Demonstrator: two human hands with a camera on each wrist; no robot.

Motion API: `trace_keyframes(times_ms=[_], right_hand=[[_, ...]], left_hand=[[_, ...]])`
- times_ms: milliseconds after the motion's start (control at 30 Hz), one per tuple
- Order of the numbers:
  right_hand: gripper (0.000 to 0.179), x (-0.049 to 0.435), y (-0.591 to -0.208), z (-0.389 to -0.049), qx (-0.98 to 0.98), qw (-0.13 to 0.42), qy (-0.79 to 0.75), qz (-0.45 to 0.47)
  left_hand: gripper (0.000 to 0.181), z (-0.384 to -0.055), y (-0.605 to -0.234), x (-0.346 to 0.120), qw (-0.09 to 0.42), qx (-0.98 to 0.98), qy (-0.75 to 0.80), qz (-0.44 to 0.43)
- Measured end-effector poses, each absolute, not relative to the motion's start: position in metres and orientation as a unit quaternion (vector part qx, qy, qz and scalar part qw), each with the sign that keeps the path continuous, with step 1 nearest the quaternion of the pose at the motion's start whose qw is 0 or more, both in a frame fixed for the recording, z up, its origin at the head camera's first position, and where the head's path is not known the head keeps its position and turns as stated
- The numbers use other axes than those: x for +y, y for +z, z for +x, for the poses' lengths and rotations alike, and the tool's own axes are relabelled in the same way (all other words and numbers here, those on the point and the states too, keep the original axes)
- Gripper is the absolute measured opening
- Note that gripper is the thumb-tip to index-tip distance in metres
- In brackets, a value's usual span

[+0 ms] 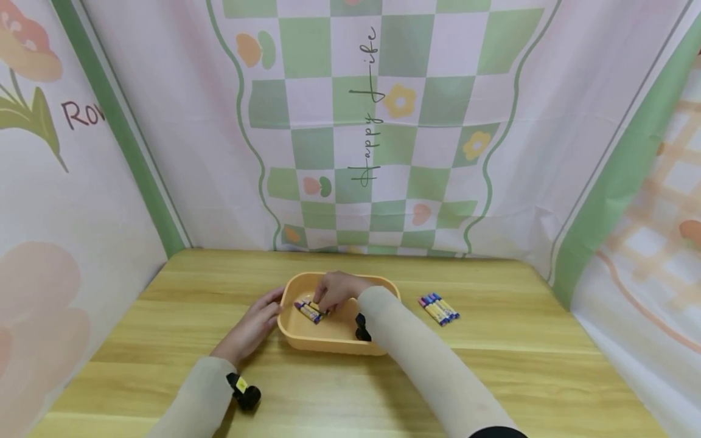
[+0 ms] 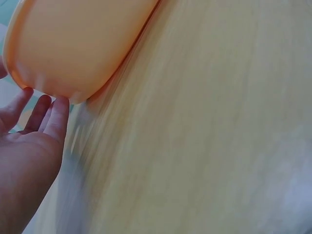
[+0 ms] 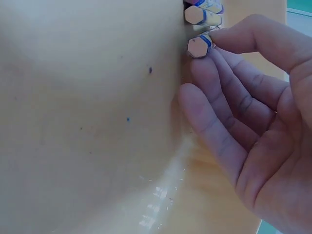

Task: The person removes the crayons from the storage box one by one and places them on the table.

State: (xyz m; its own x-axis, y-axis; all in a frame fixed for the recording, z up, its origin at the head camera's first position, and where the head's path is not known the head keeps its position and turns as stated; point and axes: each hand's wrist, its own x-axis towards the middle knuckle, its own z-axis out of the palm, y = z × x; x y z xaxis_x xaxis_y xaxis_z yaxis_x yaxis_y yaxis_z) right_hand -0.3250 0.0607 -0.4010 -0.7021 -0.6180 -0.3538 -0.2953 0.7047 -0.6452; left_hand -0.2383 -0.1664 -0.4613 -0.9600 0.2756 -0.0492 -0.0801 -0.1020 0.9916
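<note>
An orange plastic basin (image 1: 336,346) stands on the table. Inside it, my right hand (image 1: 339,289) pinches a crayon (image 3: 198,47) between thumb and fingers; its hexagonal pale end faces the right wrist camera. Close beside that one lie other crayons (image 1: 308,312) with yellow and blue wrappers, at the left part of the basin floor. My left hand (image 1: 253,327) touches the basin's left end from outside, its fingers extended and the fingertips (image 2: 60,103) against the wall.
On the wooden table (image 1: 493,365), right of the basin, several crayons (image 1: 440,309) lie side by side in a row. Patterned curtains (image 1: 361,121) hang behind the table and along both sides. Small coloured specks mark the basin floor in the right wrist view.
</note>
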Motion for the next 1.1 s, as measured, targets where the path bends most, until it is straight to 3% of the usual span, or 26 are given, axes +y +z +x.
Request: trace_keyframes(times_ms=[267, 467, 767, 1100], right_hand=[[0.026, 0.079, -0.382, -0.327, 0.861, 0.295, -0.312, -0.273], [0.031, 0.107, -0.36, -0.331, 0.858, 0.266, -0.324, -0.298], [0.034, 0.184, -0.335, -0.331, 0.872, 0.232, -0.328, -0.278], [0.036, 0.286, -0.347, -0.324, 0.894, 0.213, -0.338, -0.205]], left_hand=[[0.061, -0.238, -0.462, -0.165, 0.116, 0.657, 0.741, 0.071], [0.061, -0.237, -0.461, -0.165, 0.118, 0.656, 0.742, 0.072], [0.063, -0.236, -0.46, -0.165, 0.118, 0.656, 0.742, 0.069], [0.064, -0.235, -0.459, -0.165, 0.122, 0.657, 0.74, 0.074]])
